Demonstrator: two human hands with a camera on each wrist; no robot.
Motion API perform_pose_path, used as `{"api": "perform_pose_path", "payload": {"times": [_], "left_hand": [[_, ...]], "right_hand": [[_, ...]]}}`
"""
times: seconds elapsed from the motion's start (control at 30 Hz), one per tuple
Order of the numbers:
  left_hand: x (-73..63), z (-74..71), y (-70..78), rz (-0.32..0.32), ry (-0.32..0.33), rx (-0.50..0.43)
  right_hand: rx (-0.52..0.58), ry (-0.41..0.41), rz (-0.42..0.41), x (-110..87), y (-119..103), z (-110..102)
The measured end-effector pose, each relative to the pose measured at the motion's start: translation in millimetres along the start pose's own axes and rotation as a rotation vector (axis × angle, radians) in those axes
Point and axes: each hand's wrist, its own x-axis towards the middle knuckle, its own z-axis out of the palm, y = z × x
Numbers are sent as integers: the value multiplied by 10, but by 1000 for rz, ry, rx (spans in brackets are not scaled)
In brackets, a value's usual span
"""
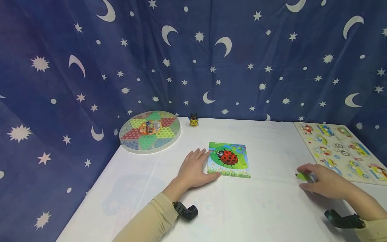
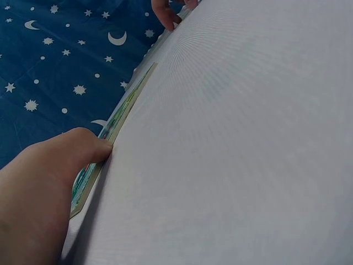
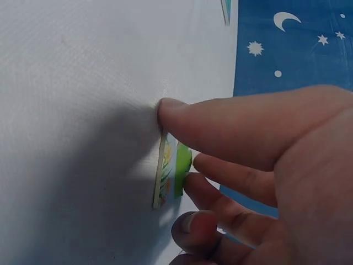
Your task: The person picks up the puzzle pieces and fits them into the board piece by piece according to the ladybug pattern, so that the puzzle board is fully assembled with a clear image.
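A square ladybug puzzle [image 1: 228, 157] lies flat in the middle of the white table. My left hand [image 1: 196, 169] rests at its lower left corner, fingers extended along the left side and thumb [image 2: 95, 149] against the near edge. Well to the right, my right hand [image 1: 328, 180] holds a small green puzzle piece [image 1: 303, 177] between thumb and fingers, low over the table. In the right wrist view, grass and flowers are printed on the piece [image 3: 166, 174]; the thumb covers one end of it.
At the back left lies a round checkers board [image 1: 150, 132] with a coloured star. Beside it stands a small yellow and dark toy figure [image 1: 194, 120]. A board with vehicle pictures [image 1: 338, 151] lies at the right, just beyond my right hand. A blue star-and-moon curtain [image 1: 193, 60] hangs behind the table.
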Motion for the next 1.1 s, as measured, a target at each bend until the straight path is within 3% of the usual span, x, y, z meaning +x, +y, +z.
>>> {"api": "perform_pose_path", "payload": {"times": [0.4,0.77,0.97,1.1], "left_hand": [[-16,4,-5,-3,-5,6],[10,-11,-6,3,3,7],[-7,-11,-6,-6,-4,4],[-7,-4,-8,-2,3,6]], "right_hand": [[25,3,88,30,-49,-27],[56,38,92,27,-52,-49],[111,16,129,30,-76,-34],[133,30,104,47,-114,-9]]}}
